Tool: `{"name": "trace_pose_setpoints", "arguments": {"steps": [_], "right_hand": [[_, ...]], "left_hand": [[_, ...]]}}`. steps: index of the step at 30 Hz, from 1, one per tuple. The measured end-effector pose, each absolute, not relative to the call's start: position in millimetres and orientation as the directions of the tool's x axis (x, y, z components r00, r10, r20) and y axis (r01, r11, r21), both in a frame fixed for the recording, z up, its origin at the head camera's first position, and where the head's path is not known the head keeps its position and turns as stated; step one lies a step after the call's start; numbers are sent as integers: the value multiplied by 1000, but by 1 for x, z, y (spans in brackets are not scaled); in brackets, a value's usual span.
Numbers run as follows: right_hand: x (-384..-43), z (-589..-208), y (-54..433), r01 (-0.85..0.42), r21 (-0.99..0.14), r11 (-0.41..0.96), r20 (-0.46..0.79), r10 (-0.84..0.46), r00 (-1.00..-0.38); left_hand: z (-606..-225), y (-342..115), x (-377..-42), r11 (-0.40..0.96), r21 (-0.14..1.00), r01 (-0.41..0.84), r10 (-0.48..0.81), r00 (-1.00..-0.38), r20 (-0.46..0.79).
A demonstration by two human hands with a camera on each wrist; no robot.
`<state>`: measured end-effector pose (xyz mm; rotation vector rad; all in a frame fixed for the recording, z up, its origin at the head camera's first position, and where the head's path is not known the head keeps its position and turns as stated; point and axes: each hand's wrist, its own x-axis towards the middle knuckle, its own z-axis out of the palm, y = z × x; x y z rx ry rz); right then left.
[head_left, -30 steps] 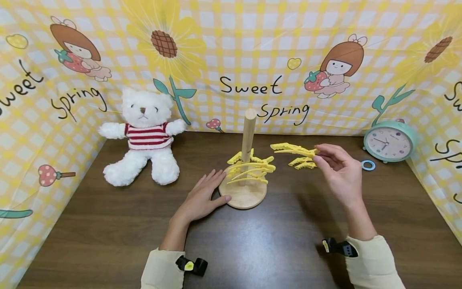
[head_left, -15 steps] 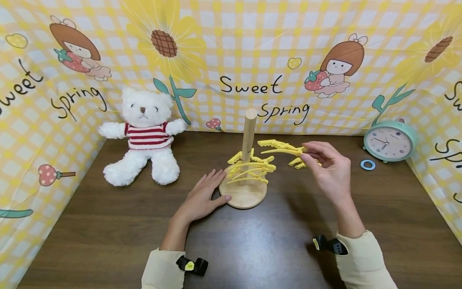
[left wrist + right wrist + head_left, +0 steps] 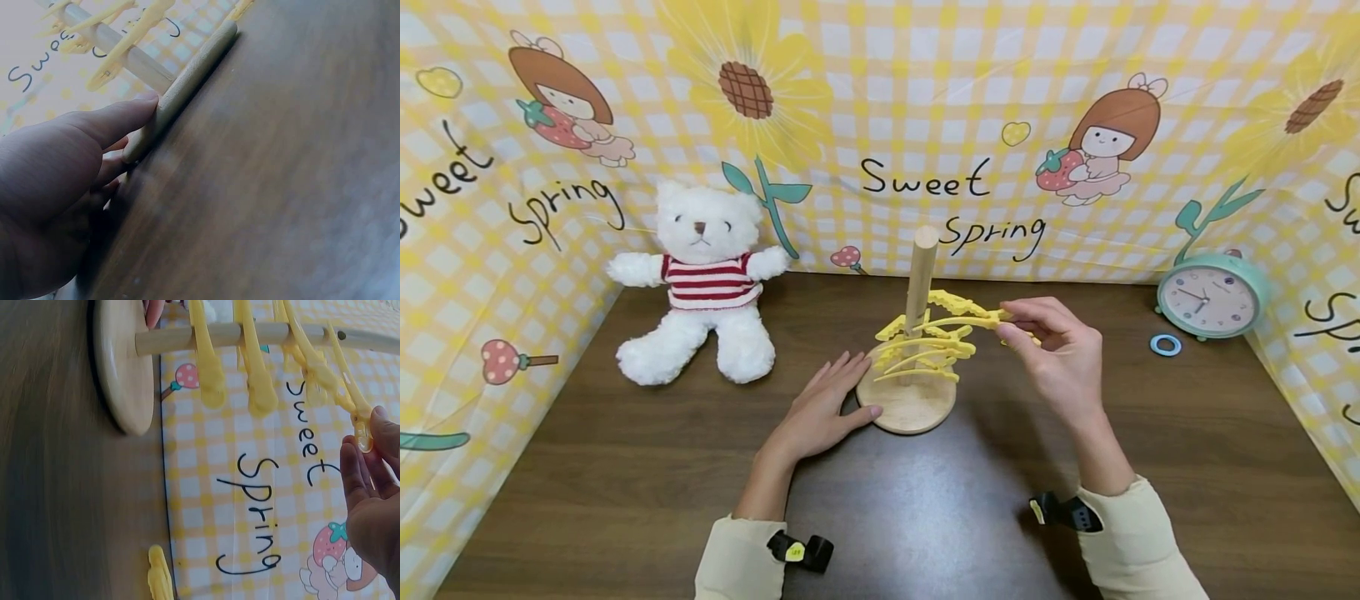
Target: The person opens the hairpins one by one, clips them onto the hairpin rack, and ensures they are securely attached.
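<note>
A wooden post (image 3: 922,275) stands upright on a round wooden base (image 3: 912,415). Several yellow alligator hair clips (image 3: 917,343) are clamped across its lower part. Between thumb and fingertips, my right hand (image 3: 1063,354) pinches the end of another yellow hair clip (image 3: 350,390), whose long arms are spread apart and reach the post above the others. My left hand (image 3: 823,408) rests at the left of the base with fingers extended; in the left wrist view its thumb (image 3: 128,122) presses on the base's top near the rim.
One more yellow clip (image 3: 159,572) lies on the table behind my right hand. A white teddy bear (image 3: 707,283) in a striped shirt sits at the back left. At the back right stand a green alarm clock (image 3: 1208,296) and a blue ring (image 3: 1165,345).
My right hand has moved left with the opened hair clip, bringing its arms from beside the post to the post. The left hand has stayed at the base.
</note>
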<state>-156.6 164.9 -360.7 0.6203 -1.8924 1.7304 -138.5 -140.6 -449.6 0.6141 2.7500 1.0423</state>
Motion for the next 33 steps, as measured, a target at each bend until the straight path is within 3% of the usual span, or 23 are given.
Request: {"name": "trace_pose_setpoints", "arguments": {"steps": [15, 33], "right_hand": [[-159, -358, 137, -627, -778, 42, 625, -55, -779], [-162, -358, 133, -617, -782, 82, 609, -105, -786]], "left_hand": [[-450, -141, -137, 671, 670, 318, 415, -910, 16], [-448, -139, -138, 676, 660, 328, 421, -907, 19]]}}
